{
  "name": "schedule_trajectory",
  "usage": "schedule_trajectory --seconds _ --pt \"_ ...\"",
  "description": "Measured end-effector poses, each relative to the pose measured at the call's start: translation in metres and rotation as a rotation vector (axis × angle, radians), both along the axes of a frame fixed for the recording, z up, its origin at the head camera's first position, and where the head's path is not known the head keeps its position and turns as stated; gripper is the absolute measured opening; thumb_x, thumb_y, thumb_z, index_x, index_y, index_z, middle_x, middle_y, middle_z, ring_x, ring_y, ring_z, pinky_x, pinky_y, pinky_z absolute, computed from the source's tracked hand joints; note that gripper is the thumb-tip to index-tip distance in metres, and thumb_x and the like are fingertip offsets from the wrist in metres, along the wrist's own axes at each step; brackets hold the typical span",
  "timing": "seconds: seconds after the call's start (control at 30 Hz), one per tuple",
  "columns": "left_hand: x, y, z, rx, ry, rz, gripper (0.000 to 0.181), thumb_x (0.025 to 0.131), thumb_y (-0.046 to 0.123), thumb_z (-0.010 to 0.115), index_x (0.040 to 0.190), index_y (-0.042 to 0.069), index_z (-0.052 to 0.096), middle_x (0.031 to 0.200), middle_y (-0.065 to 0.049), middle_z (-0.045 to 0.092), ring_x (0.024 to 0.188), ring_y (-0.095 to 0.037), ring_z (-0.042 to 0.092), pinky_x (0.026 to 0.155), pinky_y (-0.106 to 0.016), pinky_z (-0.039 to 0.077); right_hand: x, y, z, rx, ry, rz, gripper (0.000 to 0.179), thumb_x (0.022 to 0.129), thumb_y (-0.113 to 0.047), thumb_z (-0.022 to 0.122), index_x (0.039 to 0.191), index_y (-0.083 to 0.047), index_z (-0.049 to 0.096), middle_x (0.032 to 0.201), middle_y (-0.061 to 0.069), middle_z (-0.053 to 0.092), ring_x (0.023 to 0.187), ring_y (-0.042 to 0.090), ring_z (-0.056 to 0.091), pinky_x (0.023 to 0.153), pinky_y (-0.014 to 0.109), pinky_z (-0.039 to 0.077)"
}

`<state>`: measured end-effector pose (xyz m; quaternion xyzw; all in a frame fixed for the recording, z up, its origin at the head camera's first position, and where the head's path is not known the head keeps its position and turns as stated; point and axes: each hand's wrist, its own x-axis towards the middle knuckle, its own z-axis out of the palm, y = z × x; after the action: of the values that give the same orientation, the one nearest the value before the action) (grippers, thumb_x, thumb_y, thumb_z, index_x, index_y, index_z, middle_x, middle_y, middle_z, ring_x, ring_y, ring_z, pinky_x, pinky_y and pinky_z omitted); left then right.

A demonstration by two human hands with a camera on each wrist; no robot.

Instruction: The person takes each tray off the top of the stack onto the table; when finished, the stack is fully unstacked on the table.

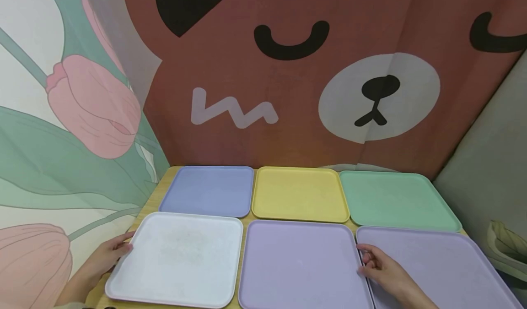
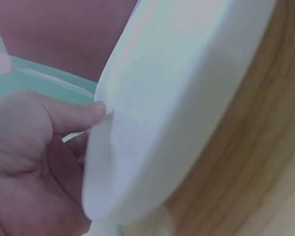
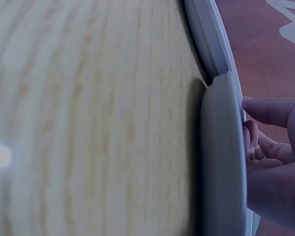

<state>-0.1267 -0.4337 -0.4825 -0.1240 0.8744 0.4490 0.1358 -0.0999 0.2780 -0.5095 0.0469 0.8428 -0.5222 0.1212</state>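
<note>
A white tray (image 1: 181, 258) lies at the front left. My left hand (image 1: 104, 256) grips its left rim, and in the left wrist view the thumb (image 2: 78, 115) rests on the rim with the fingers partly hidden behind it. Beside the white tray is a middle purple tray (image 1: 302, 263), with a second purple tray (image 1: 436, 263) on its right. At the seam between the two purple trays, my right hand (image 1: 384, 270) has curled fingers and pinches the middle tray's right rim. In the right wrist view the fingertips (image 3: 253, 105) meet the tray edges, partly hidden by them.
A back row holds a blue tray (image 1: 207, 192), a yellow tray (image 1: 300, 194) and a green tray (image 1: 399, 199). Wooden tabletop (image 1: 154, 203) shows along the left side and between trays. Behind hangs a curtain with a bear print (image 1: 230, 71); a grey surface (image 1: 486, 139) borders the right.
</note>
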Motion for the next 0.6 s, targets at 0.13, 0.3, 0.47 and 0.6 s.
schedule_trajectory --seconds 0.13,0.3,0.47,0.6 --pt "-0.0046 -0.0001 -0.0012 -0.126 0.025 -0.038 0.056 0.104 0.015 0.051 0.151 -0.009 0.033 0.122 -0.031 0.057 0.094 -0.020 0.060 0.071 -0.032 0.055 -0.0005 0.0004 -0.0008 -0.005 0.000 0.003 0.062 0.086 0.000 0.072 0.142 0.008 0.046 0.101 0.006 0.050 0.079 0.005 0.049 0.067 0.020 0.045" --pt "-0.0068 0.0010 -0.0017 -0.232 0.080 -0.088 0.051 0.101 0.009 0.054 0.145 -0.013 0.041 0.107 -0.019 0.063 0.088 -0.021 0.055 0.066 -0.030 0.050 -0.0003 -0.0002 -0.0006 -0.012 -0.006 0.001 0.062 0.086 0.001 0.071 0.142 0.008 0.045 0.101 0.006 0.049 0.079 0.005 0.048 0.065 0.020 0.044" --pt "-0.0089 0.0011 -0.0036 -0.285 0.124 -0.121 0.049 0.097 0.005 0.058 0.140 -0.015 0.046 0.103 -0.018 0.066 0.087 -0.022 0.058 0.068 -0.032 0.051 -0.0004 -0.0001 -0.0009 -0.015 -0.013 -0.002 0.062 0.087 0.000 0.071 0.142 0.008 0.045 0.101 0.006 0.049 0.079 0.005 0.048 0.064 0.021 0.044" --pt "-0.0107 0.0005 -0.0041 -0.351 0.139 -0.144 0.049 0.096 0.007 0.060 0.139 -0.013 0.048 0.107 -0.025 0.066 0.094 -0.032 0.063 0.075 -0.044 0.055 -0.0005 -0.0002 -0.0013 -0.019 -0.014 -0.001 0.062 0.087 0.000 0.071 0.143 0.008 0.045 0.101 0.006 0.049 0.079 0.005 0.048 0.065 0.021 0.044"
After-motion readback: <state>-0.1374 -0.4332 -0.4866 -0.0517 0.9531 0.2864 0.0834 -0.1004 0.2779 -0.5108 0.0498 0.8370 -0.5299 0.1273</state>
